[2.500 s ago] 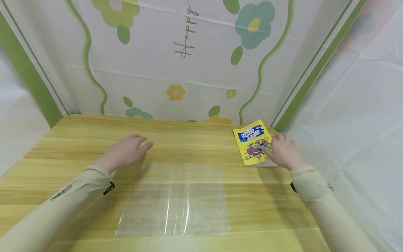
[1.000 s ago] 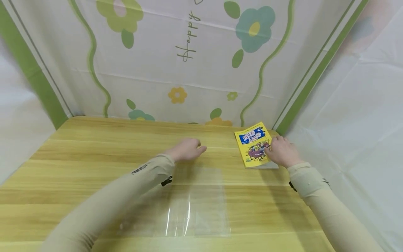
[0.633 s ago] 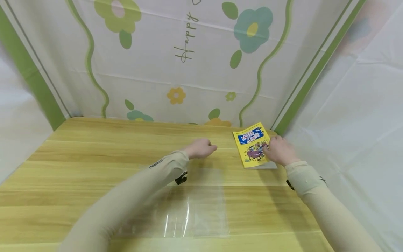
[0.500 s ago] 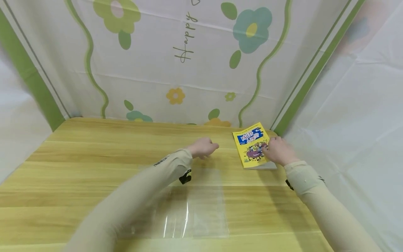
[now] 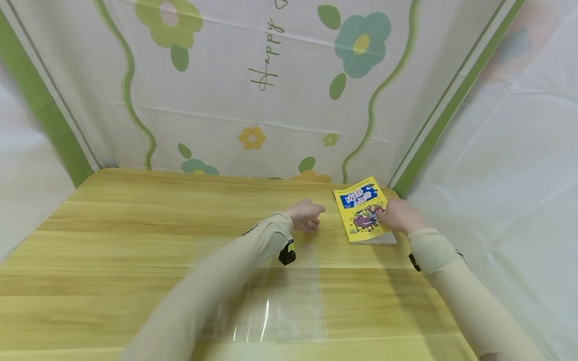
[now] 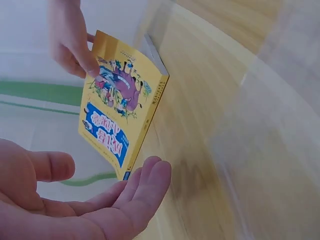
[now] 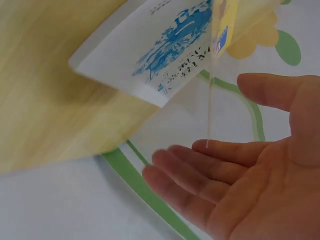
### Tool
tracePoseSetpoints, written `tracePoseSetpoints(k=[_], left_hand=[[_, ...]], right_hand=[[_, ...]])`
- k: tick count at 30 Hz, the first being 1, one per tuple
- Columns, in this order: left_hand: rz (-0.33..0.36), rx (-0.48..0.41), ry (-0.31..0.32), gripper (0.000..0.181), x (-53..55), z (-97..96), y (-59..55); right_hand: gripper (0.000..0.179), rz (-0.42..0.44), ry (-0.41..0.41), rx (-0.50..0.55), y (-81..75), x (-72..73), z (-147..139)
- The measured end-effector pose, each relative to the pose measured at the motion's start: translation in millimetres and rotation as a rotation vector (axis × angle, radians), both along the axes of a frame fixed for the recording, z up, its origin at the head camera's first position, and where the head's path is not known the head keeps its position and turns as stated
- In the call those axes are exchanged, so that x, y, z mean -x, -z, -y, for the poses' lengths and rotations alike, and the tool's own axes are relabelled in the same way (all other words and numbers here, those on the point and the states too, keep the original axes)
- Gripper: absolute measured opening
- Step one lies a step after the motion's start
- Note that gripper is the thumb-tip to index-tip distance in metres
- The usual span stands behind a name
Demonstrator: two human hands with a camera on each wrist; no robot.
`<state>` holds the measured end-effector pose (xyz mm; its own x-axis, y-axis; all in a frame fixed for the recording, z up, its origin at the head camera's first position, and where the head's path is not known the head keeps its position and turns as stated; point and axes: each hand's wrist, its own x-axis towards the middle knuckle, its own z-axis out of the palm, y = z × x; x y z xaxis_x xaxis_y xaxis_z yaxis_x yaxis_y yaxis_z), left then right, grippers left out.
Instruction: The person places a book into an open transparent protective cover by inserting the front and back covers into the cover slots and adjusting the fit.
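Grip, left hand (image 5: 307, 214): unoccupied, thumb and fingers apart. Yellow book (image 5: 361, 210): right of it, near the far right corner of wooden table (image 5: 135, 215), front cover (image 6: 117, 92) raised. Right hand (image 5: 399, 216): loosely spread about the cover's free edge, thumb outside, fingers behind, presumably propping it up.

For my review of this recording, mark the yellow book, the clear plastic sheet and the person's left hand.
Yellow book (image 5: 360, 211): head view, middle of the front cover.
Clear plastic sheet (image 5: 299, 303): head view, uncovered part at picture right.
Left hand (image 5: 305, 214): head view, back of the hand.
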<state>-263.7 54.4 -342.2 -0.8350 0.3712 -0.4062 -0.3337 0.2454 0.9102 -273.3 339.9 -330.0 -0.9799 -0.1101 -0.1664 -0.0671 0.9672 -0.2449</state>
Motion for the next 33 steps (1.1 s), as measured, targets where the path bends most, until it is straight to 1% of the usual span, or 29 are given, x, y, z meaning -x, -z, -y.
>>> tracePoseSetpoints(k=[2, 4, 8, 11, 14, 19, 21, 25, 33], left_hand=[[0.045, -0.030, -0.025, 0.063, 2.3, -5.3, 1.1], [0.092, -0.060, -0.037, 0.061, 4.1, -10.0, 1.7], [0.186, -0.111, -0.059, 0.058, 7.1, -17.4, 4.6], [0.235, -0.130, -0.084, 0.057, 9.6, -21.7, 9.3], [0.258, -0.155, -0.104, 0.057, 12.2, -24.9, 14.7], [0.283, -0.227, -0.124, 0.057, 16.7, -28.6, 18.8], [0.293, -0.254, -0.129, 0.058, 17.9, -31.0, 20.2], [0.314, -0.298, -0.159, 0.056, 19.9, -35.2, 23.3], [0.367, -0.370, -0.207, 0.056, 26.3, -42.1, 31.7]], right_hand=[[0.036, 0.025, 0.004, 0.065, 2.7, 4.4, -5], [0.037, 0.043, 0.022, 0.113, 6.0, 8.1, -10], [0.034, 0.058, 0.065, 0.165, 12.2, 13.4, -19], [0.032, 0.065, 0.086, 0.197, 16.4, 16.7, -25], [0.029, 0.073, 0.104, 0.209, 22.2, 20.7, -29], [0.022, 0.116, 0.178, 0.252, 31.6, 28.2, -35], [0.024, 0.132, 0.200, 0.263, 35.9, 30.7, -38], [0.025, 0.143, 0.237, 0.279, 41.9, 37.1, -43], [0.033, 0.172, 0.325, 0.288, 44.6, 48.1, -45]])
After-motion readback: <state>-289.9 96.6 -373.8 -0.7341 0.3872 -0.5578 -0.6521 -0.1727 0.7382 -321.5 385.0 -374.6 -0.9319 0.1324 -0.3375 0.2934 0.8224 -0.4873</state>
